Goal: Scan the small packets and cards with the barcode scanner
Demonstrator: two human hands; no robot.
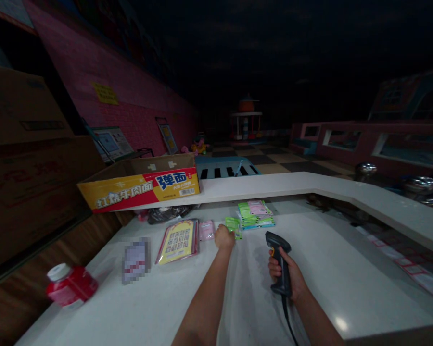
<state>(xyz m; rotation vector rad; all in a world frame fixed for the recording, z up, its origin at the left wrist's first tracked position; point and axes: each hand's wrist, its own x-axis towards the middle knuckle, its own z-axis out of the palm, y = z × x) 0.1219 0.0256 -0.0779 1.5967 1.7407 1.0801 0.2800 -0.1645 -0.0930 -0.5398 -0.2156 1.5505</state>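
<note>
In my right hand (286, 274) is a dark barcode scanner (282, 262), fingers wrapped round its handle and its head tipped up and left. Its cable (289, 319) runs down over the counter. My left hand (224, 237) reaches forward with curled fingers, closed at a small green packet (234, 225); the fingertips are hidden behind the hand. Just left of that hand lies a pink packet (206, 229). A stack of green and pink packets (255, 215) sits to the right, below the raised ledge.
Left of my hands lie yellow printed sheets (178, 241) and a blurred-out card (136, 260). A red bottle with a white cap (72, 286) lies tilted near the left edge. An open noodle carton (144, 187) rests on the white ledge (274, 183). Large cardboard boxes (32, 182) stand far left.
</note>
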